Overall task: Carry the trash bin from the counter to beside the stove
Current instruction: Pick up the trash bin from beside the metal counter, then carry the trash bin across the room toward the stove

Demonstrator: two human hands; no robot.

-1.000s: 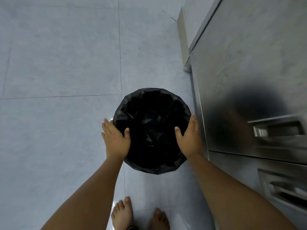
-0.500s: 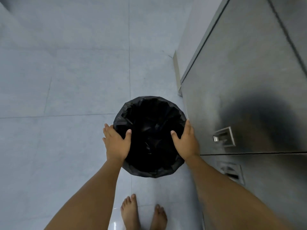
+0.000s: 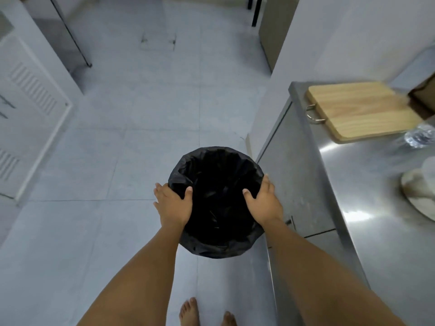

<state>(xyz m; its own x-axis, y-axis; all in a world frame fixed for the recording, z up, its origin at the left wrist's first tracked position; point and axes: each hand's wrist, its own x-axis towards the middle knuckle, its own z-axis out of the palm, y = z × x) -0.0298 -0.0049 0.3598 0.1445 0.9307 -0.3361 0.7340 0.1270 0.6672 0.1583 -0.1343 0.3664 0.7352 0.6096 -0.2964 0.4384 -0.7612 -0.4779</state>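
Observation:
The trash bin (image 3: 217, 184), round and lined with a black plastic bag, is in the middle of the view above the tiled floor. My left hand (image 3: 173, 204) grips its left rim, thumb inside the liner. My right hand (image 3: 264, 203) grips the right rim the same way. The bin sits close to the front of a stainless steel counter (image 3: 376, 208) on my right. Whether the bin rests on the floor or hangs in my hands cannot be told. No stove is in view.
On the counter lie a wooden cutting board (image 3: 360, 111) with a metal handle, a clear plastic bottle (image 3: 420, 136) and a pale plate (image 3: 419, 194). A white louvred door (image 3: 30, 109) stands at left. A white wall (image 3: 329, 38) rises beyond the counter. My bare feet (image 3: 188, 312) show below.
My view has lifted and drawn back, so the counter top, board and far floor now show. Both hands keep the same hold on the bin rim beside the cabinet front.

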